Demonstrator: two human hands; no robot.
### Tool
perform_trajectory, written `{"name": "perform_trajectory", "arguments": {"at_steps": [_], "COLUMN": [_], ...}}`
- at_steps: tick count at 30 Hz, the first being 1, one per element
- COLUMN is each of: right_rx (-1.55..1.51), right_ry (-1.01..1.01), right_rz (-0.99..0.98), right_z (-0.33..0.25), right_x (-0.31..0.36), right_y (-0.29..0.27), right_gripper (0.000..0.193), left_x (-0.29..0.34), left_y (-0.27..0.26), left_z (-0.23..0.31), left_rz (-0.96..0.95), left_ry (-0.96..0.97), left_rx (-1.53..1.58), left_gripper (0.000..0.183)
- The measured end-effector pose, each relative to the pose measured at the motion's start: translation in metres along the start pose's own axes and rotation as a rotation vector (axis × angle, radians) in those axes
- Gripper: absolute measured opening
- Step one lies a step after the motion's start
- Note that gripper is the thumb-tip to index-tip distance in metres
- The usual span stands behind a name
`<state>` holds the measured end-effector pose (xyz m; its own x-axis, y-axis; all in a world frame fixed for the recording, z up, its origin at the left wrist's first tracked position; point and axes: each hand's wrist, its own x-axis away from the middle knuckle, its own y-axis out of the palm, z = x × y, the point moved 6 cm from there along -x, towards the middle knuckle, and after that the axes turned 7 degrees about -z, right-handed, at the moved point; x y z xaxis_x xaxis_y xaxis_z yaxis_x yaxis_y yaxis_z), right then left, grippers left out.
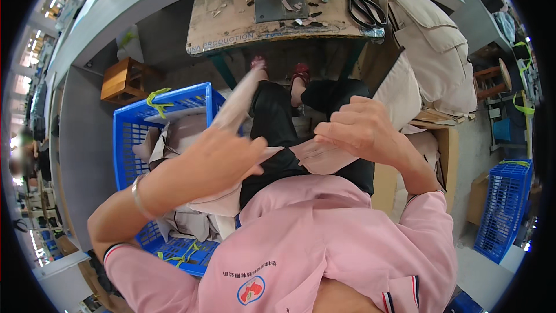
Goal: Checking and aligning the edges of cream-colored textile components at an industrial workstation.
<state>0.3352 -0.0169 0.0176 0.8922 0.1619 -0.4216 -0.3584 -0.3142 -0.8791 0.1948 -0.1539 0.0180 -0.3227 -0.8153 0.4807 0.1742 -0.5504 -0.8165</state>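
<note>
My left hand (217, 159), slightly blurred and wearing a bracelet, is closed on a beige fabric piece (238, 101) that sticks up past the knuckles. My right hand (362, 130) has its fingers curled in a fist above my lap. From under it a second beige fabric piece (324, 157) hangs over my dark trousers. Behind the right hand rises a larger beige panel (399, 90) with a dark edge; whether it joins the piece in that hand is hidden. The hands are apart, with a narrow fabric tip showing between them.
A blue plastic basket (119, 139) with fabric pieces stands at my left. Ahead is a worn work table (231, 0) carrying black-handled scissors (365, 11), a metal plate (272, 8) and scraps. A cardboard box (447, 162) and stacked beige sewn pieces (428, 46) are at right.
</note>
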Motion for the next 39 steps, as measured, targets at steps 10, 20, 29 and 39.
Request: {"name": "perform_trajectory", "arguments": {"at_steps": [10, 20, 29, 39], "right_rx": [0.012, -0.004, -0.118, -0.322], "right_ry": [-0.009, 0.112, 0.319, 0.565], "right_rz": [0.007, 0.066, 0.236, 0.178], "right_z": [0.043, 0.077, 0.167, 0.241], "right_x": [-0.023, -0.023, -0.062, -0.069], "right_y": [0.016, -0.039, -0.055, -0.025], "right_gripper": [0.014, 0.010, 0.009, 0.012], "left_x": [0.026, -0.066, -0.095, -0.144], "left_y": [0.035, -0.001, -0.106, -0.109], "left_z": [-0.016, -0.058, -0.142, -0.192], "left_rz": [-0.270, 0.492, 0.795, 0.838], "left_ry": [-0.185, -0.064, -0.012, 0.051], "left_rx": [1.206, 1.654, 1.096, 1.489], "left_gripper": [0.049, 0.016, 0.025, 0.013]}}
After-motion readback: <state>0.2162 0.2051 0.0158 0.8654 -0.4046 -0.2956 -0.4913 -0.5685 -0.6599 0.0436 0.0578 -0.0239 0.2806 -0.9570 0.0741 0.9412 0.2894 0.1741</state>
